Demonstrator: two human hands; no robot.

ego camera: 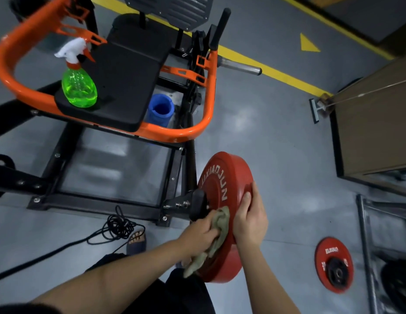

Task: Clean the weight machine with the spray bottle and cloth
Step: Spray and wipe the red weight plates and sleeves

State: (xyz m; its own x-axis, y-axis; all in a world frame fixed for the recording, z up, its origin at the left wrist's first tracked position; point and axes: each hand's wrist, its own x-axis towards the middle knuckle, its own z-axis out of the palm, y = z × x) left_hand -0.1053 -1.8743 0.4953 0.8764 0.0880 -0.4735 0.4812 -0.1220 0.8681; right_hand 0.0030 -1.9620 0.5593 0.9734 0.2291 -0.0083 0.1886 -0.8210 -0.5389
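Left hand (pixel 201 234) fingers curled, gripping cloth (pixel 216 236) against red weight plate (pixel 222 214) | right hand (pixel 250 219) fingers clasping plate rim

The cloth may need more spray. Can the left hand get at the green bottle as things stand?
Likely yes, once the left hand frees the cloth: the bottle stands uncovered on the seat pad, past the orange bar.

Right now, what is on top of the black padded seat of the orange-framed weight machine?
A translucent green plastic spray bottle with a white trigger stands upright at one corner of the seat. The patch of pad under its base is hidden.
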